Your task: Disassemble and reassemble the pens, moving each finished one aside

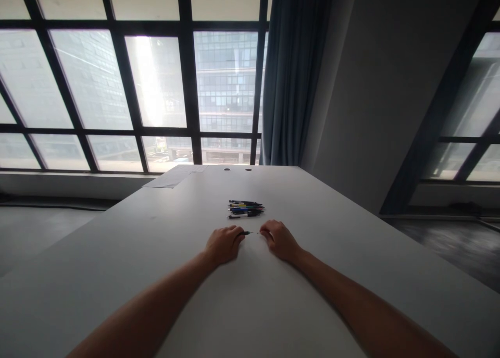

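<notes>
My left hand [225, 245], on the near side of the pen pile [244, 209] and toward its left end, is closed on a dark, slim pen part [247, 233], thumb and fingers pinching it. That part lies just nearer me than the pile; its long axis runs crosswise, roughly parallel to the pens there, and its thin end points right. Next comes a narrow gap over the pale surface [253, 306], then a tiny piece [258, 233] showing at the fingertips of my right hand [280, 239], near side of the pile and past its right end. That hand looks pinched on it; from here I can't tell what it is. To handle this well, I'd judge, I should keep both wrists low, grip lightly, and hold the two ends level and in line, since such a thin end could bend.
</notes>
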The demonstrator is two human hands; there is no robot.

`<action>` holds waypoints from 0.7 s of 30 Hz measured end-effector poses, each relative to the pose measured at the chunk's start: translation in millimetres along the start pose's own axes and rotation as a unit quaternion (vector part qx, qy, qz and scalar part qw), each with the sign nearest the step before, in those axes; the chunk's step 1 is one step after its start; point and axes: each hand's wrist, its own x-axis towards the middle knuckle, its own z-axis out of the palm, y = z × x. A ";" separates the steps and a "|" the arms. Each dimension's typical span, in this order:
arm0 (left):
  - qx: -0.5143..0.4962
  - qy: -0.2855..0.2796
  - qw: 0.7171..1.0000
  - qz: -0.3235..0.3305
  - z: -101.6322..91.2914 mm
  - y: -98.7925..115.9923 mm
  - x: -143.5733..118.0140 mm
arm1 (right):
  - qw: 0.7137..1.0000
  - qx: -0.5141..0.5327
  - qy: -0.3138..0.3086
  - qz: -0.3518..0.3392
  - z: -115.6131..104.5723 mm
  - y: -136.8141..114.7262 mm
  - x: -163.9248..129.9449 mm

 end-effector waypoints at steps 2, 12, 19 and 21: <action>0.003 -0.004 1.000 -0.001 -0.2 -0.3 -0.3 | 0.999 0.000 0.037 -0.017 -2.1 -1.4 -0.3; 0.006 -0.011 1.000 -0.008 -0.1 0.6 -0.1 | 0.994 -0.026 0.039 -0.103 -2.6 -7.8 -0.6; 0.018 -0.018 1.000 -0.014 0.0 0.6 -1.1 | 0.990 -0.036 0.049 -0.130 -0.4 -7.6 -1.5; 0.012 -0.018 1.000 -0.013 0.3 0.4 -0.7 | 0.989 -0.028 0.045 -0.138 -1.5 -9.9 -1.8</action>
